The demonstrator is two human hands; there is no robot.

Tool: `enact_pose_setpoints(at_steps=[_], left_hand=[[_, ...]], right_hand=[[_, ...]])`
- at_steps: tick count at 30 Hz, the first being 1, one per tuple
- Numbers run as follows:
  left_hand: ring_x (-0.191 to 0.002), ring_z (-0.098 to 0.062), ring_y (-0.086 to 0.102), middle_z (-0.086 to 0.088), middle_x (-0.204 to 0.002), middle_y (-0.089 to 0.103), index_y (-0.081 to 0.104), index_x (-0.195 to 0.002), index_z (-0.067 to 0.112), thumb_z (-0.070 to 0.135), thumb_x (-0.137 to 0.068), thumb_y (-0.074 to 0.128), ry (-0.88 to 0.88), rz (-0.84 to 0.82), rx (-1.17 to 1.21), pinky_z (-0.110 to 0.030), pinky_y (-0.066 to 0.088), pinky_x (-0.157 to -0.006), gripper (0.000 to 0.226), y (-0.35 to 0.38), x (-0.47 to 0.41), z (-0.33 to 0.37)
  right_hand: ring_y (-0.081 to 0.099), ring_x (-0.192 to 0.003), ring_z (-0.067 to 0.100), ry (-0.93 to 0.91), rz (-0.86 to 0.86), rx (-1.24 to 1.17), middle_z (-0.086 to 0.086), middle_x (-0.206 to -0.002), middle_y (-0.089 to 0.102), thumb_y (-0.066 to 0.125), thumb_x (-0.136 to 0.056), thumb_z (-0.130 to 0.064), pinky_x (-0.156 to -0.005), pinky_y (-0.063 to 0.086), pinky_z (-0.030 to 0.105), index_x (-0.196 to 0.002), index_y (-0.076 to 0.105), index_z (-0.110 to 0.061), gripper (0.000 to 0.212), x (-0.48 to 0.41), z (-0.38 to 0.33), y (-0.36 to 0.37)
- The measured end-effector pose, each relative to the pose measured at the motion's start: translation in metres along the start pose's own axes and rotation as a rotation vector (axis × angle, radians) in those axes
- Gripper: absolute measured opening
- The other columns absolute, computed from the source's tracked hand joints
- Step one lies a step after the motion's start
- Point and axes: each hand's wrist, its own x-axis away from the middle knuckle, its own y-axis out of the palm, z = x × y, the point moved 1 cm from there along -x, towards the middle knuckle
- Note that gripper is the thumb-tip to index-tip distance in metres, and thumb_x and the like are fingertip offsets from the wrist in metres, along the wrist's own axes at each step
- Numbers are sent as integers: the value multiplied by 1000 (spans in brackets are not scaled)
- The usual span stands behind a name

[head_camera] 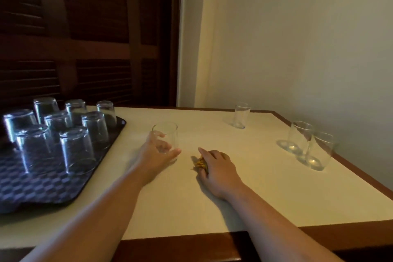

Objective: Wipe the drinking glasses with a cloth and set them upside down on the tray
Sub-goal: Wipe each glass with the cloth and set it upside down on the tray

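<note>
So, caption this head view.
Left hand holds an upright glass beside the tray; right hand grips the cloth.

Dim, soft-focus view; wide-angle bending at edges, faint shadows beneath forearms.

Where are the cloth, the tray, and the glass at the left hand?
cloth [201, 164]: head view, visible yellow bunched edge.
tray [49, 183]: head view, bare patterned floor, near corner.
glass [168, 133]: head view, upper wall below the rim.

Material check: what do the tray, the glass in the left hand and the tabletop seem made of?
Tray: probably plastic, dark with a slightly glossy rim and a printed woven-look pattern.
Held glass: clear glass, smooth, fully see-through with bright highlights.
Tabletop: cream, matte, possibly laminate; its dark glossy border looks like wood.
</note>
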Motion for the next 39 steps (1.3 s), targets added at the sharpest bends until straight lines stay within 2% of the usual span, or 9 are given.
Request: enact_pose_setpoints(at_steps=[4, 9, 14, 20, 25, 29, 32, 35, 39], left_hand=[[-103, -22, 71, -3, -107, 72, 49, -119, 37, 58, -56, 92, -43, 99, 201, -50, 61, -87, 79, -2, -11, -2], [-96, -23, 69, -14, -112, 70, 56, -124, 12, 65, -75, 75, -84, 58, 332, -37, 55, -78, 74, -10, -28, -6], [-87, -25, 71, -24, -113, 68, 49, -135, -4, 30, -99, 53, -238, -20, 696, -33, 56, -70, 49, 1, -37, -2], [-111, -8, 66, 20, -126, 62, 34, -144, 33, 33, -87, 77, -4, -127, 254, -34, 55, -93, 71, 19, -20, 9], [-113, -14, 66, 10, -126, 62, 49, -126, 38, 14, -84, 82, 133, -46, 161, -32, 58, -92, 58, 35, -11, 16], [-117, -7, 64, 7, -130, 58, 49, -121, 34, -2, -87, 73, 155, -5, 228, -32, 54, -98, 55, 35, -13, 18], [-116, 0, 61, 5, -132, 55, 35, -135, 31, -1, -89, 72, 106, -131, 151, -26, 52, -100, 67, 39, -6, 17], [-118, -15, 59, -5, -130, 56, 29, -140, 29, -5, -94, 62, 125, -122, 47, -17, 50, -97, 67, 42, -3, 22], [-117, -18, 62, -1, -131, 55, 40, -128, 41, -13, -90, 64, 185, -8, 116, -29, 54, -101, 70, 38, -8, 32]], right_hand=[[28, -134, 28, 129, 54, 33, -3, -148, 32, 39, -99, -46, -104, 29, 46, -152, 27, -34, 56, -31, -13, 10], [37, -127, 27, 144, 90, -51, 1, -138, 34, 45, -97, -45, -104, 35, 42, -145, 37, -29, 51, -75, -6, 23], [52, -108, 13, 113, 141, -472, -6, -117, 48, 66, -93, -39, -87, 42, 23, -123, 56, -32, 32, -86, 16, 16], [65, -98, 11, 146, 388, -1091, -3, -117, 63, 63, -96, -14, -77, 53, 26, -122, 59, -34, 33, -74, -1, -16], [61, -119, 5, -175, 335, -1124, -10, -126, 66, 58, -98, -18, -97, 51, 19, -136, 60, -27, 39, -51, -31, -23], [55, -126, 0, -97, 282, -1065, -15, -136, 60, 49, -92, -34, -111, 45, 32, -141, 55, -33, 50, -56, -24, -14], [55, -124, -1, -122, 326, -1017, -17, -132, 61, 47, -92, -32, -107, 46, 29, -138, 58, -32, 47, -55, -25, -13], [55, -124, 2, -232, 422, -945, -17, -131, 60, 48, -95, -22, -98, 42, 12, -139, 58, -27, 45, -49, -32, -19], [61, -116, 8, -126, 434, -995, -9, -127, 64, 45, -95, -29, -98, 53, 33, -137, 60, -28, 45, -57, -22, -13]])
